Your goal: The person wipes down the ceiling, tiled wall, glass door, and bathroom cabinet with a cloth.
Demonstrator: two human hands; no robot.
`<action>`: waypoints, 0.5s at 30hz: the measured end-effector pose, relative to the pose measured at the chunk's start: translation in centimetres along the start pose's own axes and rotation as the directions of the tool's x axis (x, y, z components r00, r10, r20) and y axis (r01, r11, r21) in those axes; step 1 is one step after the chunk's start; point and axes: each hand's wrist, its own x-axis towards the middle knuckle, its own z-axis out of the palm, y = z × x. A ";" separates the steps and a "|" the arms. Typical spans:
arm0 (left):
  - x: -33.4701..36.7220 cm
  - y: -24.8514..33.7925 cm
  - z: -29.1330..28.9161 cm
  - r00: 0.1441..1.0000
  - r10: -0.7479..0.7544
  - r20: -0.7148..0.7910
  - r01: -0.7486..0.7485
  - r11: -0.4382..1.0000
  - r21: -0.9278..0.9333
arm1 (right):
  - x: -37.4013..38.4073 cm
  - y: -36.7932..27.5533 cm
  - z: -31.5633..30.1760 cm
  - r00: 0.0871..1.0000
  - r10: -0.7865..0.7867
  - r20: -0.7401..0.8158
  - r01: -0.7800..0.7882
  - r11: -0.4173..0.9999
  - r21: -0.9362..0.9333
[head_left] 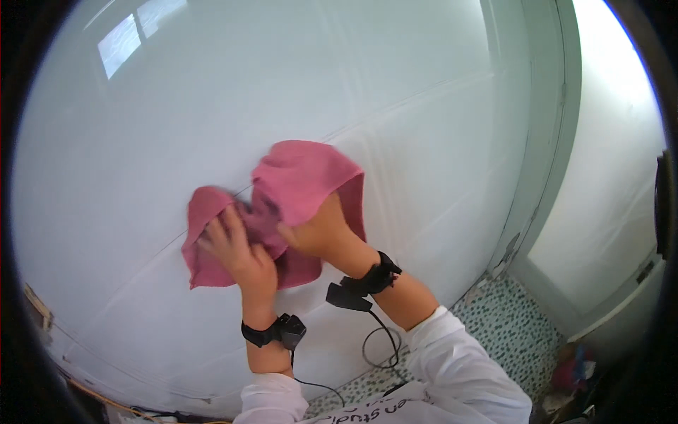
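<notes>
A pink cloth (304, 169) lies bunched against a glossy white tiled wall (212, 113), creased in the middle between my two hands. My left hand (240, 251) rests on the cloth's left part with its fingers stretched out and spread, slightly blurred. To its right, my right hand (321, 230) grips the cloth. A fold drapes over that hand and hides most of its fingers, while the thumb shows toward the middle. Black straps with small dark devices circle both wrists, and thin cables hang from them.
On the right stands a pale door (600, 177) in a grey-green frame (544, 141). Below lies a green-and-white mosaic floor (508, 325), with assorted items (572, 371) in the lower right corner. An orange cable (106, 399) runs along the lower left edge. Window light reflects at upper left.
</notes>
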 end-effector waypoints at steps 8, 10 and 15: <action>3.1 13.8 10.1 0.977 0.211 0.042 -0.202 0.968 -0.148 | -2.4 8.9 -12.9 0.992 0.024 -0.120 -0.096 0.764 -0.638; 2.8 15.8 12.7 0.961 0.237 0.141 -0.193 0.943 -0.272 | -3.0 11.6 -15.1 0.970 -0.026 -0.242 -0.153 0.709 -0.688; 1.4 17.7 15.3 0.957 0.277 0.083 -0.245 0.929 -0.277 | -5.5 14.9 -17.3 0.956 0.199 -0.217 -0.292 0.554 -0.780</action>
